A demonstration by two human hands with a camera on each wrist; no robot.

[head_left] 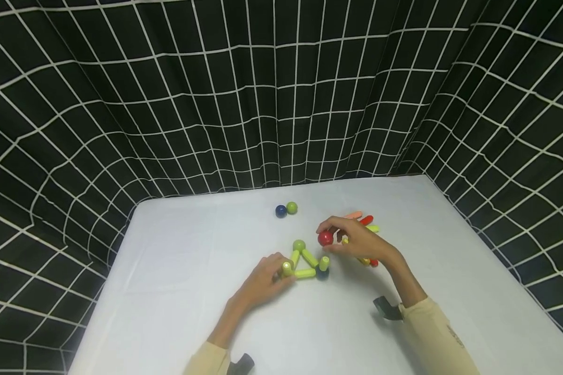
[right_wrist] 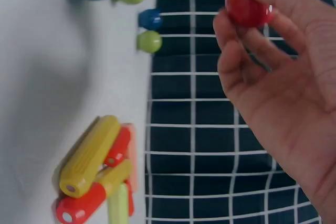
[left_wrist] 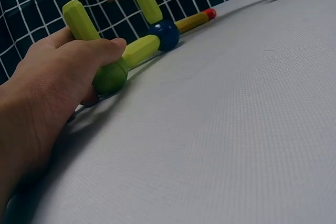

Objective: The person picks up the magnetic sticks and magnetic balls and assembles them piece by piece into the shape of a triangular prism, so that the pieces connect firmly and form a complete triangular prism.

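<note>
A flat triangle of yellow-green rods (head_left: pixel 305 273) lies on the white table, joined by balls at its corners. My left hand (head_left: pixel 264 278) grips its left corner, a green ball (left_wrist: pixel 110 78) with an upright yellow-green rod (left_wrist: pixel 80 20). The right corner is a blue ball (left_wrist: pixel 165 34), from which another yellow-green rod (head_left: pixel 324 263) stands up. A green ball (head_left: pixel 298 245) forms the far corner. Above the table, right of the triangle, my right hand (head_left: pixel 356 239) pinches a red ball (right_wrist: pixel 248 6) between thumb and fingers, apart from the rods.
Loose rods in yellow, red, pink and yellow-green lie in a pile (right_wrist: pixel 89 156) right of the triangle, partly behind my right hand in the head view. Farther back sit a loose blue ball (head_left: pixel 281 211) and green ball (head_left: pixel 292 207). A dark gridded curtain (head_left: pixel 262 94) surrounds the table.
</note>
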